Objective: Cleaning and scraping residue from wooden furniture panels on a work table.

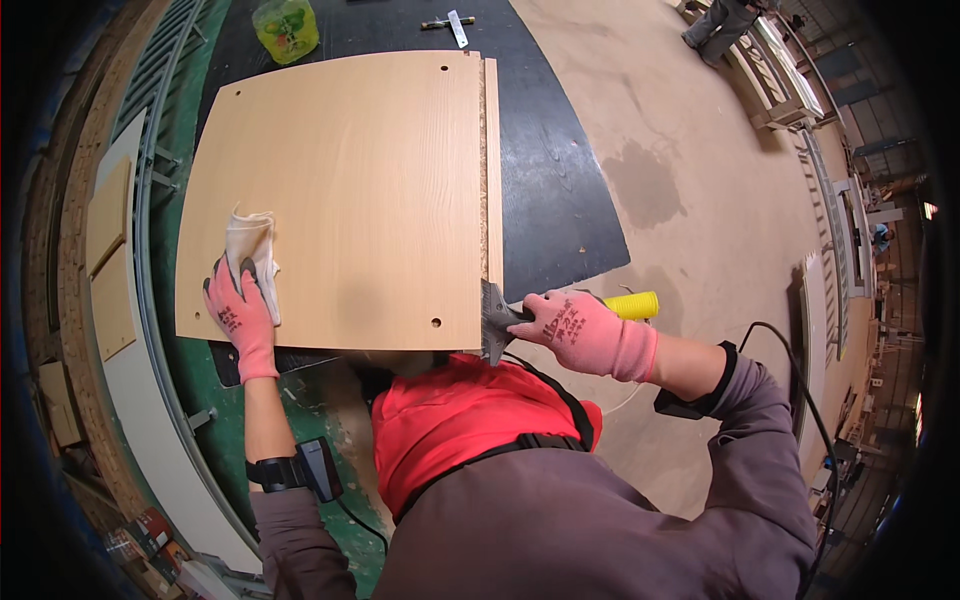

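Observation:
A light wood-grain panel (340, 200) with a hole near each corner lies flat in front of me. My left hand (242, 310), in a pink glove, presses a crumpled white cloth (252, 245) on the panel's left part, fingers closed over it. At the near right corner my right hand (580, 328), also gloved in pink, grips a dark grey flat-bladed tool (494, 322) against the panel's right edge. Raw particleboard (482, 170) shows along that edge, beside a second pale board underneath. A yellow cylinder (634, 305) sticks out behind my right hand; whether it belongs to the tool, I cannot tell.
Under the panel is a black worktop (550, 170). A yellow-green tub (285, 30) and a small metal tool with a white tag (457, 28) lie at its far side. Left runs a metal roller rack (165, 110). A person (722, 30) stands far right near a wooden pallet.

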Demonstrator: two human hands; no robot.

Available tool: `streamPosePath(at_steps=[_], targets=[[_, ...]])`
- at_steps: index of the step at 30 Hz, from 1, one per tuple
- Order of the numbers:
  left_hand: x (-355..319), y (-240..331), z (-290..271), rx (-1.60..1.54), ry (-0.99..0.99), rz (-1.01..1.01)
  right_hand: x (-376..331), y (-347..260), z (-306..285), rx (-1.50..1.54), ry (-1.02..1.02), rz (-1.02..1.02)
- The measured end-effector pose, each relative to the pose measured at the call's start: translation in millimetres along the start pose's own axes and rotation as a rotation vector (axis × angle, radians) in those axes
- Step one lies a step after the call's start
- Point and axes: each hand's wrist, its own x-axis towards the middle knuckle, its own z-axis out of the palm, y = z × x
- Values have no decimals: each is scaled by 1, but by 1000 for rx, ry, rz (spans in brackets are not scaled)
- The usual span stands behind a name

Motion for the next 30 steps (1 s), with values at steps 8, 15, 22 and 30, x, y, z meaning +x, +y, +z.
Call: streamPosePath(at_steps=[8,15,22,30], targets=[[0,-1,2,51,24,-2,-17,24,-10,91,-62,-22],[1,0,6,36,5,-9,-12,20,-8,53,-8,-51],[1,-1,6,41,5,-19,-7,17,-9,30,-37,-34],[0,-2,7,51,37,23,-7,20,-10,44,-87,-57]])
